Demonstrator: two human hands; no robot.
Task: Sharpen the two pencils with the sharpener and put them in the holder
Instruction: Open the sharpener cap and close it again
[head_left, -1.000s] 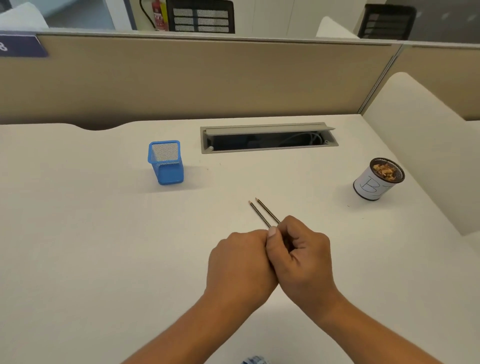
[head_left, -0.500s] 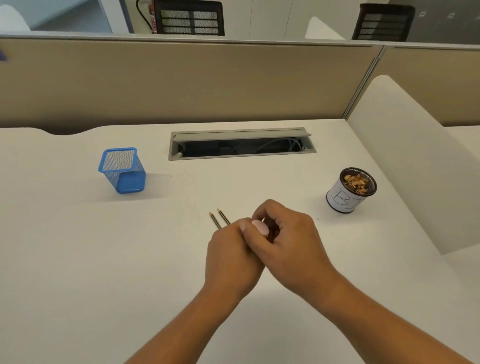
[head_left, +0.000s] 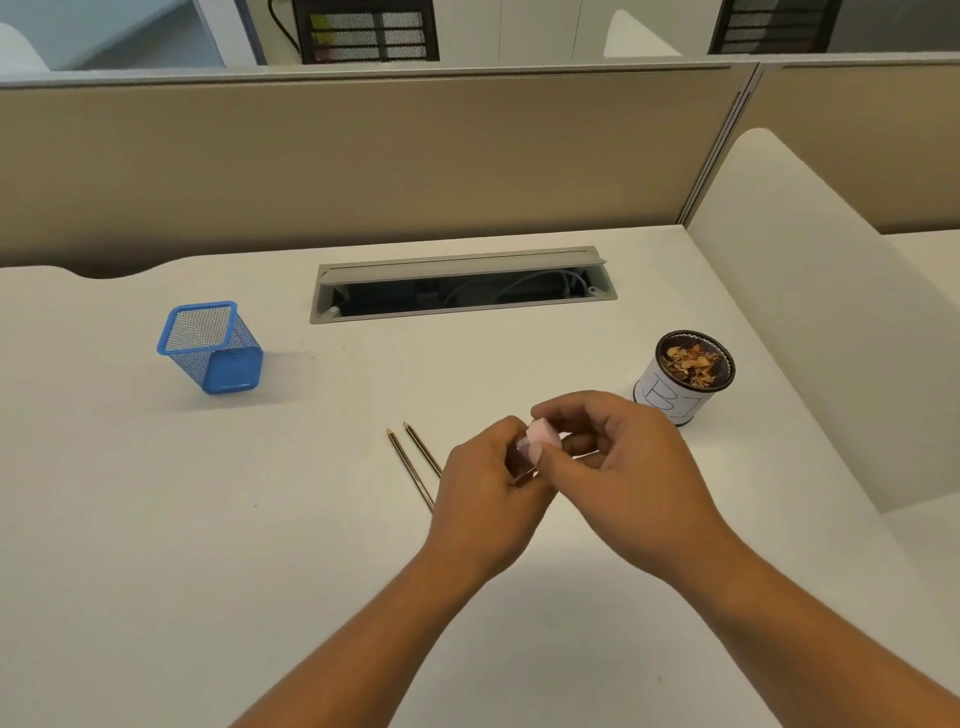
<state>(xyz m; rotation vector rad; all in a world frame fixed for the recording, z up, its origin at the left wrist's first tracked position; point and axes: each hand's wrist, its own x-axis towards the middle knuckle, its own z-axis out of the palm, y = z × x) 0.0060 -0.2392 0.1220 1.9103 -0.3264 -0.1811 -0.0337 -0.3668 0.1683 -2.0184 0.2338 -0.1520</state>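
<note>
Two thin dark pencils (head_left: 410, 465) lie side by side on the white desk (head_left: 156, 545), tips pointing away; their rear ends are hidden behind my left hand (head_left: 483, 499). A small pink sharpener (head_left: 543, 435) sits between my two hands above the desk. My right hand (head_left: 618, 467) pinches its pink part with thumb and fingers. My left hand's fingers close on its darker lower end. The blue mesh holder (head_left: 213, 348) stands empty at the left, well apart from both hands.
A white cup (head_left: 680, 379) filled with pencil shavings stands just beyond my right hand. An open cable slot (head_left: 462, 286) is set into the desk at the back. Beige partitions (head_left: 363, 161) close the back and right sides.
My hands were pressed together in a closed clasp. They have loosened, my right hand has lifted and turned, and the pink sharpener now shows between the fingers.
</note>
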